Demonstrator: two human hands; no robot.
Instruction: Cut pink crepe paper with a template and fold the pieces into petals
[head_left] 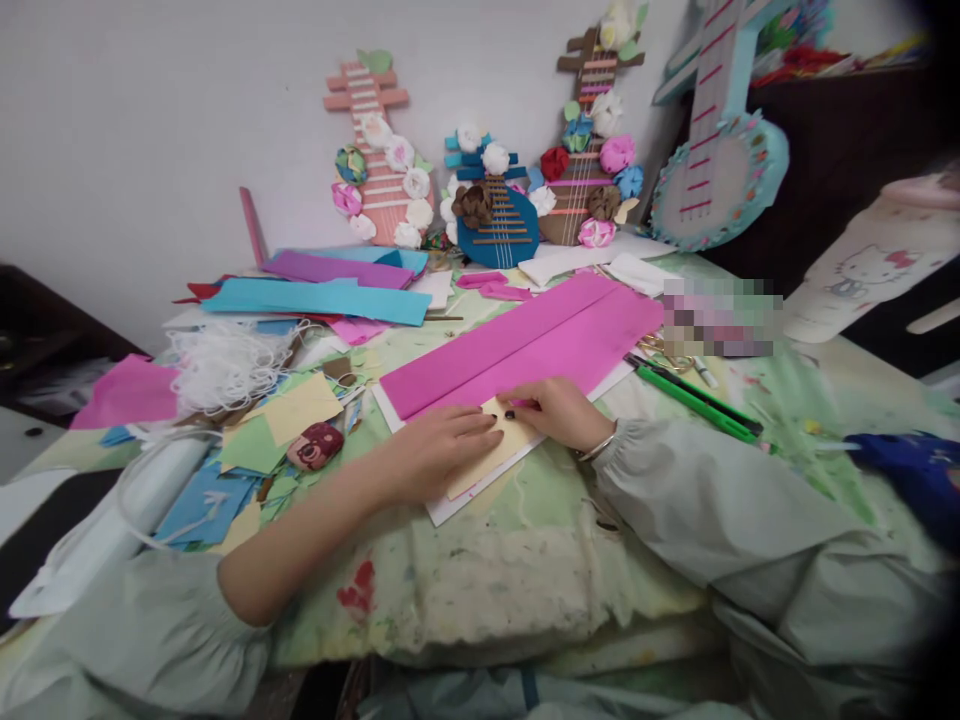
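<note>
A creased pink paper sheet (517,345) lies across a white sheet (442,511) at the middle of the table. Over its near edge is a pale yellow paper piece (480,472). My left hand (442,445) lies on the yellow piece, palm down, its fingers stretched out toward the right. From the right, my right hand (559,410) presses the same piece, its fingers bent and brought together at the yellow paper's upper edge. The fingertips of both hands are close to each other.
A green cutter (701,402) and scissors (666,352) lie at the right. White cord (229,365), paper scraps (300,410) and a dark red item (315,445) are at the left. Flower-decorated instrument models (386,190) lean on the wall. A white bottle (870,255) stands far right.
</note>
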